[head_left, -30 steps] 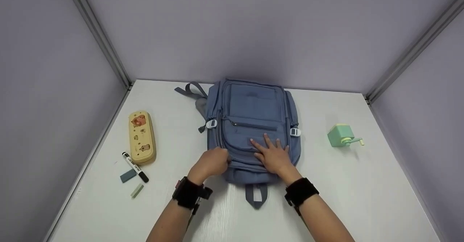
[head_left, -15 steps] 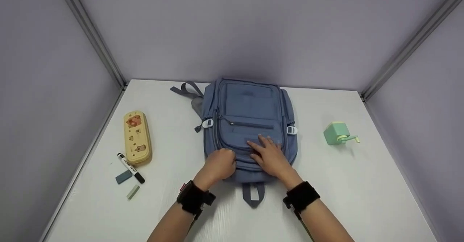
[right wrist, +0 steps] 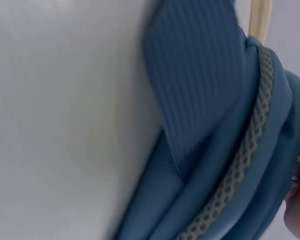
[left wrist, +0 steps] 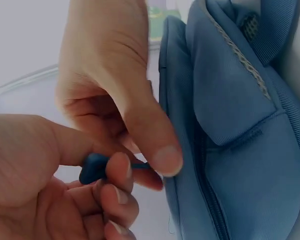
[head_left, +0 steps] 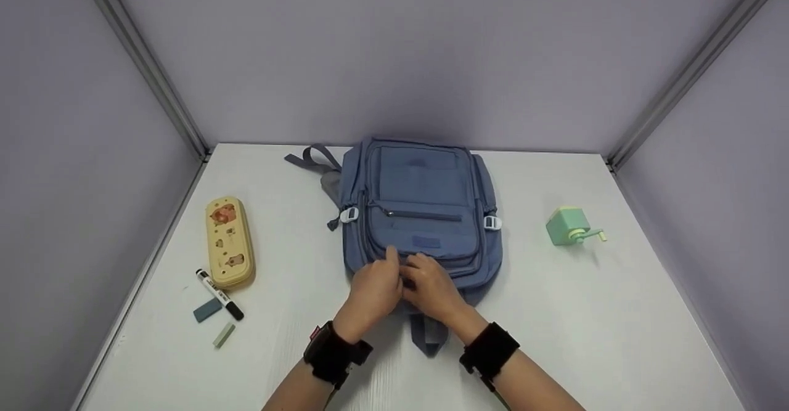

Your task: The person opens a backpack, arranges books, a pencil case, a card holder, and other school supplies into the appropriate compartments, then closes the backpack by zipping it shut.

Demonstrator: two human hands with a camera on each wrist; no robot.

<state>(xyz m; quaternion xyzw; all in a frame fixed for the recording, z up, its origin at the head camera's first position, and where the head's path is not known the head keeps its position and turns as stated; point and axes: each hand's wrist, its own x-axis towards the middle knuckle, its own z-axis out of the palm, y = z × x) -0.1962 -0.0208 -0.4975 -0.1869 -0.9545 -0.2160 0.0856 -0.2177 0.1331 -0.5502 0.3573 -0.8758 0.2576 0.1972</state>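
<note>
A blue backpack (head_left: 425, 183) lies front up on the table, its top loop toward the person. My left hand (head_left: 375, 289) is at its near edge; in the left wrist view its curled fingers (left wrist: 119, 196) pinch a dark blue zipper pull (left wrist: 92, 168). Coming in from the other side, my right hand (head_left: 431, 288) pinches with thumb and finger where the pull's thin cord meets the bag's edge. The right thumb (left wrist: 162, 157) covers the cord's end, so the slider is hidden. In the right wrist view only a sliver of fingers shows, past the bag's strap (right wrist: 195, 75).
On the left lie a yellow pencil case (head_left: 228, 238), a black-capped marker (head_left: 220, 294), a blue-grey block (head_left: 207, 310) and a small pale green stick (head_left: 224, 335). A green crank pencil sharpener (head_left: 568, 226) stands at the right. Walls enclose the back and sides.
My right hand has left its flat, spread pose on the backpack's front and moved left to meet my left hand. The left hand has shifted slightly right along the near edge.
</note>
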